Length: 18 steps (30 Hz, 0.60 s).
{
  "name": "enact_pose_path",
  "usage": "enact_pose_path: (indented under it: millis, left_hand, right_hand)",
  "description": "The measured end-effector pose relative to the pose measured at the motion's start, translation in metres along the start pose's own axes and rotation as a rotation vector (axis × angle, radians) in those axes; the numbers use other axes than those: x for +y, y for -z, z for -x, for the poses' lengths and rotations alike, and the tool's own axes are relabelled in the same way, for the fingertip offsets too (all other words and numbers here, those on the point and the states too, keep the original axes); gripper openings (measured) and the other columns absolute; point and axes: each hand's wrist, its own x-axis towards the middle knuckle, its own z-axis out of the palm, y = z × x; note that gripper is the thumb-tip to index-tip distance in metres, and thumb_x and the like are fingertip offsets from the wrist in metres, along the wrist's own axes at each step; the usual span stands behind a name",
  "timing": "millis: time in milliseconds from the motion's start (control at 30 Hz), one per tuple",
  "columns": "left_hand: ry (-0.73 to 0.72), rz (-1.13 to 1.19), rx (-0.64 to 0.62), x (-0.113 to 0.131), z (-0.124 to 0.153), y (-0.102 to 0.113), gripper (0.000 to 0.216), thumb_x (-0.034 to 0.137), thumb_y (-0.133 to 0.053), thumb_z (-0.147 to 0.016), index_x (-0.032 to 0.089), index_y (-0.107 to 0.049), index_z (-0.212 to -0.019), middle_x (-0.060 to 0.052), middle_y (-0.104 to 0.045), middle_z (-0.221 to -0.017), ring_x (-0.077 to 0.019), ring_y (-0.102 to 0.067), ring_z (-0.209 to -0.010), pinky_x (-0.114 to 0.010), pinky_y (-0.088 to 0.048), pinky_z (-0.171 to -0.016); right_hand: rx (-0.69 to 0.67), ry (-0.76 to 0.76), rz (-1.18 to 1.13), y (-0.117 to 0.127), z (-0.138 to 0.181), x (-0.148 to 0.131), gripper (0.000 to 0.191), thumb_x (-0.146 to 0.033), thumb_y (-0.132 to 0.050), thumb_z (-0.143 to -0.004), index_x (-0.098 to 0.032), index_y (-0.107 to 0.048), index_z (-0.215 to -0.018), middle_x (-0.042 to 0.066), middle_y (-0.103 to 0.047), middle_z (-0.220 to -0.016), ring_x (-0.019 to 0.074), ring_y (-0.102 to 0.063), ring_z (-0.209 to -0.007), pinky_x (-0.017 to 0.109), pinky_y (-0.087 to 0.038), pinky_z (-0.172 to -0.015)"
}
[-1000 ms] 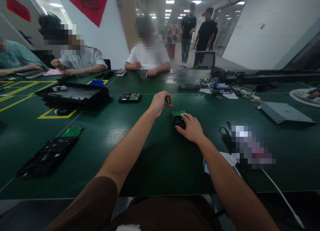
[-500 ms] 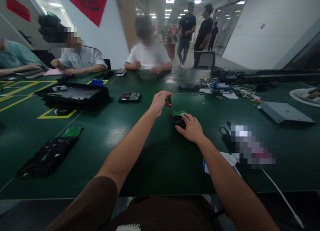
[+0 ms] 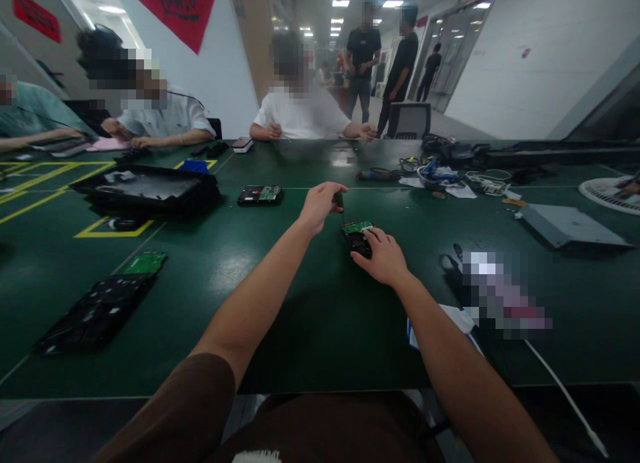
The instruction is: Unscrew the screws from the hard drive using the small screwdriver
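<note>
My left hand point(image 3: 317, 206) is closed round the handle of a small screwdriver point(image 3: 339, 203), held upright with its tip down on a small black device point(image 3: 356, 236). The device lies on the green table point(image 3: 300, 316) and shows a green circuit board at its far end. My right hand point(image 3: 384, 256) rests on the near side of the device, fingers curled over it and pressing it down.
A second opened device point(image 3: 261, 195) lies farther back. A black tray point(image 3: 145, 191) sits at left, with a black panel point(image 3: 95, 313) and a green board point(image 3: 145, 263) nearer. Cables point(image 3: 435, 173) and a grey box point(image 3: 570, 226) lie at right. People sit across the table; others stand behind.
My hands have stayed in place; the screwdriver handle has turned slightly in my left fingers. The seated person opposite has stretched an arm out to the right, and the standing people have shifted.
</note>
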Motion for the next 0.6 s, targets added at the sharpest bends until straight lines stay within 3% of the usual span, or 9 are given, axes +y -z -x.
enact_pose_path:
  millis: [233, 300, 433, 600]
  left_hand:
    - [0.203, 0.25, -0.116, 0.0008, 0.0014, -0.0008, 0.017, 0.031, -0.065, -0.082, 0.016, -0.065, -0.09, -0.008, -0.07, -0.089, -0.0184, -0.068, -0.082, -0.028, -0.057, -0.064]
    - [0.195, 0.252, -0.075, 0.0012, 0.0005, -0.0003, 0.015, 0.03, -0.065, -0.081, 0.016, -0.065, -0.085, -0.007, -0.068, -0.084, -0.0169, -0.066, -0.079, -0.029, -0.059, -0.068]
    - [0.077, 0.09, -0.013, 0.0038, 0.0003, 0.0017, 0.015, 0.028, -0.062, -0.081, 0.015, -0.07, -0.081, -0.006, -0.062, -0.081, -0.0149, -0.058, -0.073, -0.024, -0.053, -0.057]
    - [0.127, 0.145, -0.098, 0.0059, 0.0024, 0.0008, 0.017, 0.028, -0.062, -0.083, 0.015, -0.07, -0.092, -0.007, -0.066, -0.086, -0.0175, -0.064, -0.079, -0.027, -0.056, -0.06]
  right_hand:
    - [0.0, -0.001, 0.01, 0.0004, 0.0, -0.0008, 0.08, -0.073, -0.048, -0.094, -0.019, -0.051, -0.154, 0.014, -0.044, -0.161, 0.0431, -0.05, -0.134, 0.056, -0.044, -0.11]
    - [-0.007, -0.002, 0.011, 0.0004, -0.0001, -0.0007, 0.081, -0.073, -0.048, -0.094, -0.019, -0.05, -0.154, 0.014, -0.043, -0.162, 0.0434, -0.049, -0.134, 0.056, -0.043, -0.11]
    - [-0.006, -0.004, 0.008, -0.0009, -0.0002, 0.0005, 0.08, -0.073, -0.049, -0.094, -0.021, -0.049, -0.155, 0.014, -0.043, -0.162, 0.0432, -0.048, -0.136, 0.055, -0.043, -0.11]
    - [0.014, 0.014, 0.008, -0.0027, -0.0004, 0.0015, 0.08, -0.072, -0.049, -0.094, -0.019, -0.051, -0.154, 0.015, -0.044, -0.161, 0.0433, -0.049, -0.134, 0.056, -0.043, -0.11]
